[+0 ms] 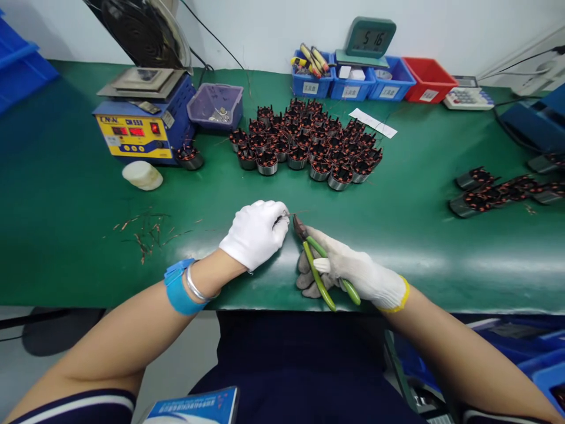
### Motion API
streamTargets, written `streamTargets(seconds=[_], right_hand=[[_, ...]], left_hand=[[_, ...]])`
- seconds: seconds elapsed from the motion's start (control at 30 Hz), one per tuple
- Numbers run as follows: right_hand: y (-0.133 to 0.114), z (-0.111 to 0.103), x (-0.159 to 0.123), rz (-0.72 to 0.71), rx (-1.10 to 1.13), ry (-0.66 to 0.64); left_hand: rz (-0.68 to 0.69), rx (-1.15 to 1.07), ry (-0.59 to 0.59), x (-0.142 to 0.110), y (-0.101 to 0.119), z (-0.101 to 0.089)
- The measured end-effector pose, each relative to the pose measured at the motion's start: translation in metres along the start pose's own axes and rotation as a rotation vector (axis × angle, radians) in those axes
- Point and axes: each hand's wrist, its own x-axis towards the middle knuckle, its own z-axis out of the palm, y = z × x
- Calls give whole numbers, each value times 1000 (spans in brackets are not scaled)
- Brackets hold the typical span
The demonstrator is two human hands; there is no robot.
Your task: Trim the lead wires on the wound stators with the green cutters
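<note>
My left hand [257,232], in a white glove, is closed with its fingertips pinched together near the front middle of the bench. A thin copper-coloured wire end pokes out past the fingertips; whatever else lies inside the fist is hidden. Green-handled pliers [318,268] rest in my right hand [348,265], which wears a white knit glove with grey palm and yellow cuff. The pliers' dark jaws point up and left, just right of the left fingertips. Beyond both hands stands a cluster of motor stators [309,141] with copper windings.
Wire clippings [148,232] lie to the left, below a white round block [142,175]. A yellow-blue soldering pot [141,129] and a purple bin [216,106] stand behind. Blue bins [311,85], a red bin [428,79] and a clock [371,37] line the wall. More stators [481,197] sit right.
</note>
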Motion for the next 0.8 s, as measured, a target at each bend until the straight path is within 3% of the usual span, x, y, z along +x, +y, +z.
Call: streamTargets(seconds=[0.2, 0.6, 0.7, 0.8], right_hand=[[1, -2, 1, -73, -46, -5], [-7, 9, 12, -42, -194, 88], [-14, 9, 12, -40, -408, 88], [-22, 11, 9, 32, -967, 283]], left_hand=[[33, 21, -23, 0, 0, -1], [56, 41, -41, 1, 1, 0], [-6, -55, -52, 0, 1, -4], [-147, -376, -20, 0, -4, -14]])
